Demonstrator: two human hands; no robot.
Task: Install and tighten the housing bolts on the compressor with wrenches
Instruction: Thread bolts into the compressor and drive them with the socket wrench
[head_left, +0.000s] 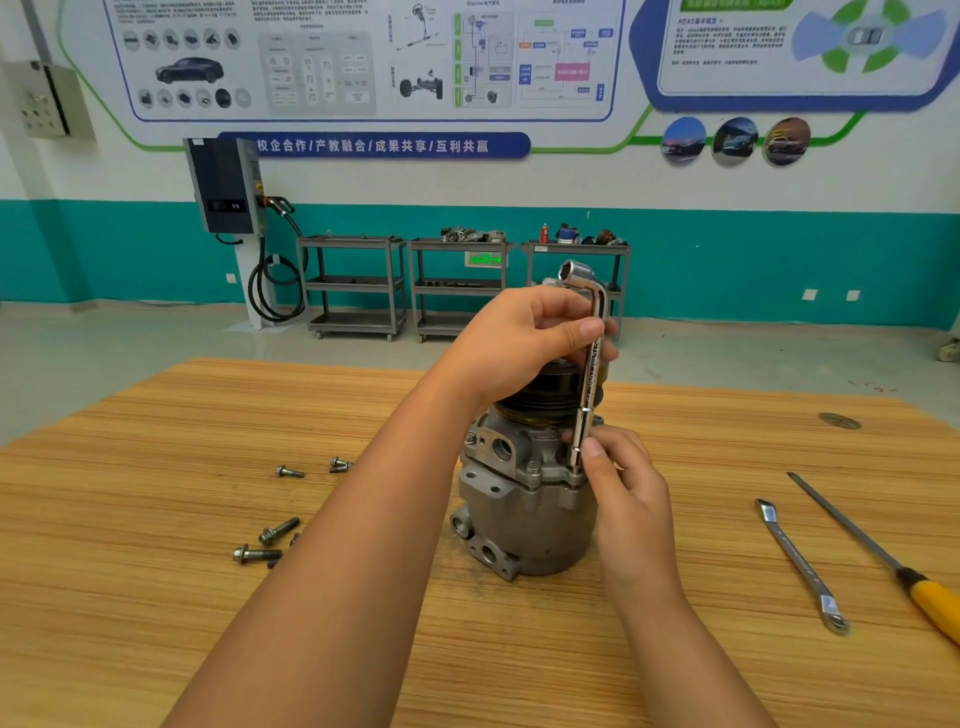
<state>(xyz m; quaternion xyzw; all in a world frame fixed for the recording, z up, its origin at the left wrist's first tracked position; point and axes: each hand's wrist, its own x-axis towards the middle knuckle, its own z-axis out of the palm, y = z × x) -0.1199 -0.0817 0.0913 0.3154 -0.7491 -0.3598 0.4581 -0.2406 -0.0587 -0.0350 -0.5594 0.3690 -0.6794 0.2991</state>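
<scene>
A grey metal compressor (524, 519) stands upright on the wooden table (156, 493), its black pulley on top. A chrome L-shaped socket wrench (591, 374) stands vertical, its lower socket set on a bolt at the housing flange on the right side. My left hand (524, 338) grips the wrench's upper shaft. My right hand (623, 483) pinches the lower socket end against the flange. Other bolts (533, 466) sit in the flange. Several loose bolts (272, 540) lie on the table to the left of the compressor.
A flat combination wrench (800, 564) and a yellow-handled file (883, 556) lie on the table at the right. Grey tool carts (462, 286) and a wall charger (226, 187) stand by the far wall.
</scene>
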